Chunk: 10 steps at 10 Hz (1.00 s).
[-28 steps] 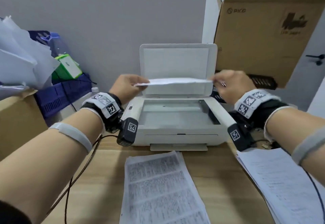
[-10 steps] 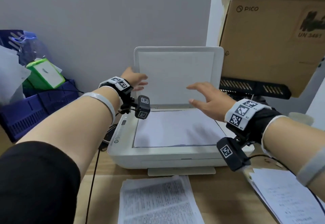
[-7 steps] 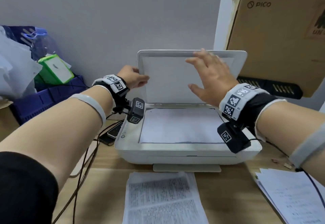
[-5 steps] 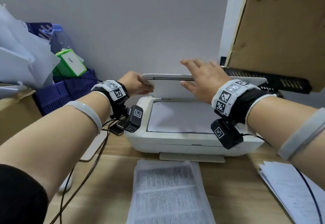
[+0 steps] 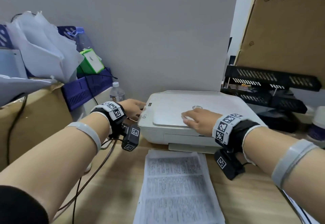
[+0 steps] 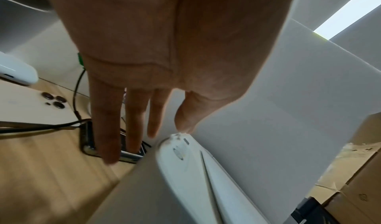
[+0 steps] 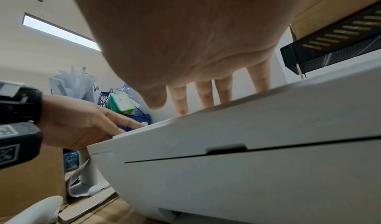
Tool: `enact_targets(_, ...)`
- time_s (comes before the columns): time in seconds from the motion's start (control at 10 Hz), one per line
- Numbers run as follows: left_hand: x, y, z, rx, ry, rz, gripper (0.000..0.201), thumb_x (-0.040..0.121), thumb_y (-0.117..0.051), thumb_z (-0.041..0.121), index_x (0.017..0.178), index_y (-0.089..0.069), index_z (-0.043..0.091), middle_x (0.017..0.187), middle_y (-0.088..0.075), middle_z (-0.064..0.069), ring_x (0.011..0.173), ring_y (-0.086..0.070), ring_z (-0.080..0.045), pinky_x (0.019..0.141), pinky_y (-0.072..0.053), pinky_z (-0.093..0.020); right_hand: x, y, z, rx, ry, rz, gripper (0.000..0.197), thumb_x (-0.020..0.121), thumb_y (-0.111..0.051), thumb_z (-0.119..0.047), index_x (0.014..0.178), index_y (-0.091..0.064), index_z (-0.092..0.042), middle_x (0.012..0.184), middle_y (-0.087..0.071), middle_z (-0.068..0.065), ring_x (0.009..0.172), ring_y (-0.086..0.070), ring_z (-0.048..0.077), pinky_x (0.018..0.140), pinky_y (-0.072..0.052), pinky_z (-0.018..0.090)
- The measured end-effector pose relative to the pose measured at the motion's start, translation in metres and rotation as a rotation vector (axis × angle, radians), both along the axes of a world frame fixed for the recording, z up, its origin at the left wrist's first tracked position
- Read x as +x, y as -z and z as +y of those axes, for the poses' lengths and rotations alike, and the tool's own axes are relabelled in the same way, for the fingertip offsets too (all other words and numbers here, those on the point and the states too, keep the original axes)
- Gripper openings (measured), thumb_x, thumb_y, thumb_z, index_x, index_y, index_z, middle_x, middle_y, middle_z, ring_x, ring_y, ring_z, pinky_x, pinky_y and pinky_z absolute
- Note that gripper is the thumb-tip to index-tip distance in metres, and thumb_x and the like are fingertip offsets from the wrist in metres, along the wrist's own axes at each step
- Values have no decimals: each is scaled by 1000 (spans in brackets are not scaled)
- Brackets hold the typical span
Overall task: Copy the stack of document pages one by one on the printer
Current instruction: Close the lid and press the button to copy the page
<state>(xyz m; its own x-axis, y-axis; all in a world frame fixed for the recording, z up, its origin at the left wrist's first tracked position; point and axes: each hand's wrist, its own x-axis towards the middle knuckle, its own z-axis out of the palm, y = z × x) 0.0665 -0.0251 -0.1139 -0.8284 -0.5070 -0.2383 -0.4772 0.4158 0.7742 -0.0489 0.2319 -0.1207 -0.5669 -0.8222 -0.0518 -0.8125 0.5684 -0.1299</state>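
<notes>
The white printer (image 5: pixel 175 132) stands at the back of the wooden desk with its scanner lid (image 5: pixel 175 111) down flat; the page laid on the glass is hidden under it. My right hand (image 5: pixel 198 120) lies flat on the lid's front right part, fingers straight. My left hand (image 5: pixel 133 107) reaches the printer's left edge, its thumb touching the control strip (image 6: pixel 181 147) by the buttons, the other fingers straight and hanging beside it. A stack of printed pages (image 5: pixel 177 186) lies on the desk in front of the printer. In the right wrist view my right hand's fingers (image 7: pixel 206 93) press on the lid (image 7: pixel 268 103).
A phone (image 6: pixel 31 106) and cables (image 6: pixel 41 126) lie left of the printer. A blue crate (image 5: pixel 84 90), loose papers (image 5: pixel 40 51) and a water bottle (image 5: pixel 117 92) stand at the back left. Black letter trays (image 5: pixel 267 86) and a cardboard box (image 5: pixel 288 30) sit at the right.
The sheet was laid on the scanner glass and let go. Both hands then swung the lid down from upright to flat; my left hand dropped to the control strip.
</notes>
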Motion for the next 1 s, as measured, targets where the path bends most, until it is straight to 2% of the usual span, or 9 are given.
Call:
enact_targets(0.1, 8, 3, 9, 124, 12, -73, 58, 93, -48, -3, 130, -52, 41, 118, -68, -20, 86, -66, -30, 90, -53, -59, 1, 4, -5, -13, 34, -8, 49, 103, -25, -52, 145, -40, -32, 150, -41, 5, 141, -33, 25, 112, -29, 46)
enact_targets(0.2, 9, 7, 16, 188, -15, -58, 65, 95, -38, -7, 143, -45, 37, 112, -69, -17, 90, -68, -35, 89, -55, -56, 3, 16, -6, 11, 84, -10, 54, 101, -20, -58, 152, -24, -40, 162, -20, -4, 150, -15, 19, 117, -11, 58)
enact_targets(0.3, 9, 8, 19, 189, -40, -65, 65, 95, -35, -8, 146, -43, 32, 113, -69, -17, 105, -67, -42, 91, -54, -57, 2, 30, -4, 27, 95, 25, 57, 99, -14, -62, 154, -8, -45, 165, -2, -8, 152, 1, 16, 118, 0, 60)
enact_targets(0.4, 8, 8, 20, 203, -57, -71, 66, 95, -34, -8, 147, -42, 32, 115, -68, -19, 106, -67, -42, 91, -54, -57, 3, 33, -4, 14, 99, 34, 56, 99, -13, -61, 153, -7, -45, 166, -1, -8, 152, 2, 16, 118, 1, 60)
enact_targets(0.5, 9, 7, 24, 246, -89, -49, 52, 100, -39, 3, 143, -47, 32, 119, -66, -22, 97, -66, -39, 95, -52, -58, 4, 34, -4, 7, 109, 36, 56, 100, -13, -61, 153, -7, -46, 165, -1, -9, 152, 3, 15, 119, 2, 58)
enact_targets(0.6, 9, 7, 25, 229, -84, -50, 53, 100, -42, 3, 143, -48, 35, 120, -65, -20, 97, -68, -39, 93, -52, -58, 4, 35, -4, -1, 111, 35, 56, 100, -13, -61, 153, -8, -46, 165, -1, -10, 152, 2, 15, 119, 2, 58)
enact_targets(0.7, 9, 8, 23, 215, -57, -65, 64, 95, -42, -5, 145, -44, 34, 119, -66, -16, 101, -69, -41, 90, -54, -58, 3, 35, -4, 1, 112, 34, 56, 99, -13, -61, 153, -7, -46, 165, -1, -9, 152, 2, 15, 119, 2, 58)
enact_targets(0.8, 10, 11, 27, 206, -38, -45, 58, 94, -39, -7, 139, -45, 29, 113, -68, -15, 99, -69, -42, 91, -53, -58, 2, 36, -4, -2, 112, 36, 56, 99, -13, -61, 153, -7, -46, 165, -1, -9, 152, 2, 15, 119, 2, 57)
enact_targets(1.0, 10, 14, 26, 204, -66, -30, 62, 94, -42, -4, 147, -39, 29, 118, -67, -19, 101, -68, -44, 91, -53, -58, 0, 38, -5, -8, 108, 43, 57, 98, -13, -62, 153, -7, -47, 165, -2, -9, 152, 1, 15, 119, 2, 57)
